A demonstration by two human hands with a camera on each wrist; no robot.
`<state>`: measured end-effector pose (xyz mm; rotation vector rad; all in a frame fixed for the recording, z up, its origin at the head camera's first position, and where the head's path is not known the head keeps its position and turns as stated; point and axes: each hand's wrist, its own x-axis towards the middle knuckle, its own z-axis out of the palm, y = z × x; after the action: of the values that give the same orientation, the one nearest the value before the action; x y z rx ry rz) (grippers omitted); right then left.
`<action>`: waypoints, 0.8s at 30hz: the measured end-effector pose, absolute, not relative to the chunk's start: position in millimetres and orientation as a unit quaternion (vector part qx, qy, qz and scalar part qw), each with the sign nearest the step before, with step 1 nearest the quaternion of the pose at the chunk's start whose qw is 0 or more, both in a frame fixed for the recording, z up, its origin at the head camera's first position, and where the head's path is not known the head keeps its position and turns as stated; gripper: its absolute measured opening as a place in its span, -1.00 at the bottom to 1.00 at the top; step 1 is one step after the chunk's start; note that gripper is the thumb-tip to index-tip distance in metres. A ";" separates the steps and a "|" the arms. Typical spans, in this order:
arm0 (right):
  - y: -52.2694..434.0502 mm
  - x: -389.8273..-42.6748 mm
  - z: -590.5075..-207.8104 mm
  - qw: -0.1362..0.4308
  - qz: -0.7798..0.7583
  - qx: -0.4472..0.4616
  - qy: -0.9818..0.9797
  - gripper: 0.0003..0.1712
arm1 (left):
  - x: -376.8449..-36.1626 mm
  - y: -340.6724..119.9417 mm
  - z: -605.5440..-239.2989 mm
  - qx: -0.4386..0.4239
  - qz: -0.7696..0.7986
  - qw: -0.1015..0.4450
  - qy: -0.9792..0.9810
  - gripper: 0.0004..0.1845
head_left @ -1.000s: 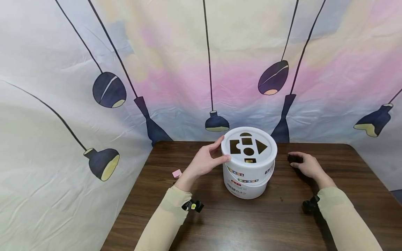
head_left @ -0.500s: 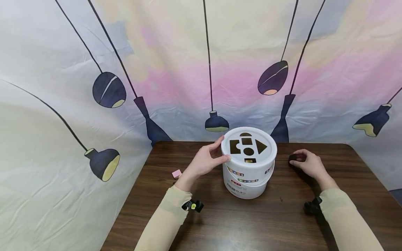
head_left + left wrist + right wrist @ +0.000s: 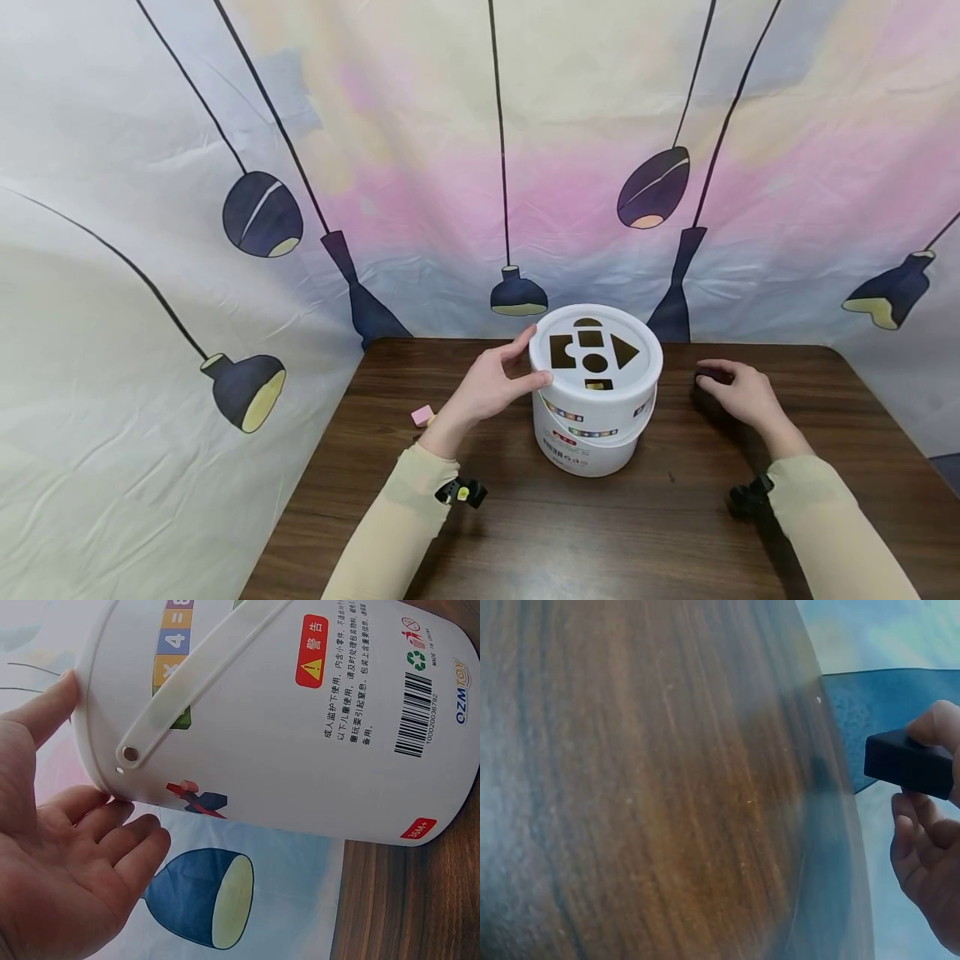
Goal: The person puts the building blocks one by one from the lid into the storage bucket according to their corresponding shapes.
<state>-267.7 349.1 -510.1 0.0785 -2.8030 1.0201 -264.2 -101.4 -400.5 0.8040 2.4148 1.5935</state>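
A white bucket with shape holes in its lid stands mid-table. My left hand rests against the lid's left rim, thumb on the side and index finger at the far edge. In the left wrist view the fingers lie fairly straight against the bucket wall, below its white handle. To the right of the bucket, my right hand pinches a small black block. The right wrist view shows that black block held between the fingertips, just above the table.
A small pink block lies on the brown wooden table left of my left hand. A printed cloth backdrop closes in the table at the back and both sides. The table's far edge runs near the black block.
My right hand has curled round the black block and shifted slightly right and up with it. The left hand and the bucket have stayed where they were.
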 end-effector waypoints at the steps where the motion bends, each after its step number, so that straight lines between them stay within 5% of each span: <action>1: 348.6 -267.1 -509.5 0.081 0.345 0.023 -0.935 -0.45 | -264.3 -101.4 -400.6 0.268 0.529 0.069 0.803 -0.10; 24: 329.5 -246.9 -434.0 0.070 0.488 -0.018 -0.870 -0.34 | -262.7 -101.6 -399.9 0.266 0.524 0.066 0.807 -0.10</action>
<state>-246.9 329.5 -434.0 -0.0536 -2.6187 1.4678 -262.7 -101.6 -399.9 0.8010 2.4335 1.5806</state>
